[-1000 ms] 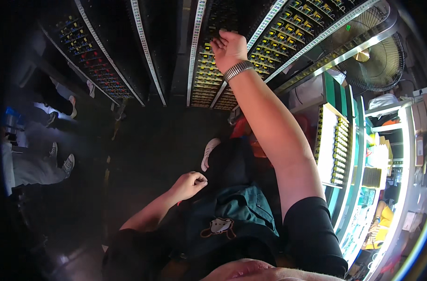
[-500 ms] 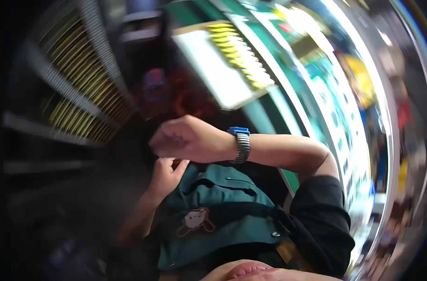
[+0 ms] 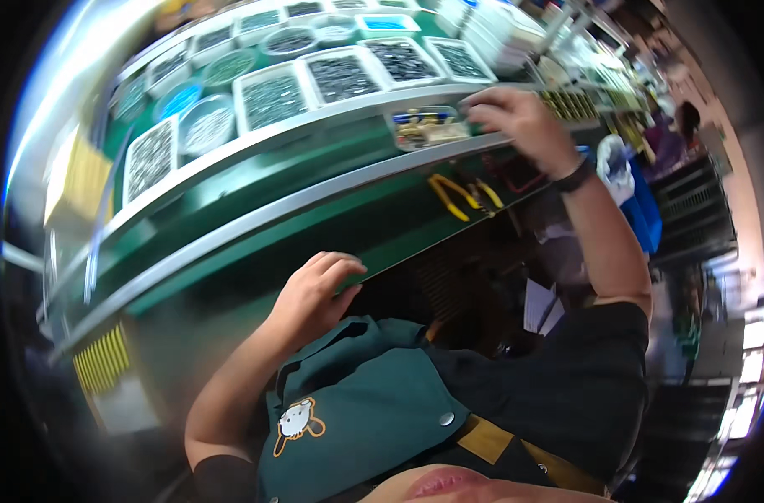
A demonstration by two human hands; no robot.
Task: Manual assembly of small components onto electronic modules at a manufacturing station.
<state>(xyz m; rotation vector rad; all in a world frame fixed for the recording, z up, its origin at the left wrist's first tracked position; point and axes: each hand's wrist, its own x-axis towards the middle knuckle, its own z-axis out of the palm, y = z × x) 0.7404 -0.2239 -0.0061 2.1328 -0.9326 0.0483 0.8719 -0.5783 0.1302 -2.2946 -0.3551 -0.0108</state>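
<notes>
- The green workbench [image 3: 315, 155] spans your front, white trays [image 3: 307, 88] of small parts along its far side.
- Your right hand [image 3: 524, 126] hangs by the clear box's right end, fingers curved — the step looks like a reach to the bench; any pick there calls for a careful pinch.
- Your left hand [image 3: 315, 289] is loosely spread near your apron, nothing visible in it.
- The clear box [image 3: 396, 138] sits on the bench, holding brass-coloured pieces.
- Blurred right fingertips — grip and contact you cannot tell.
</notes>
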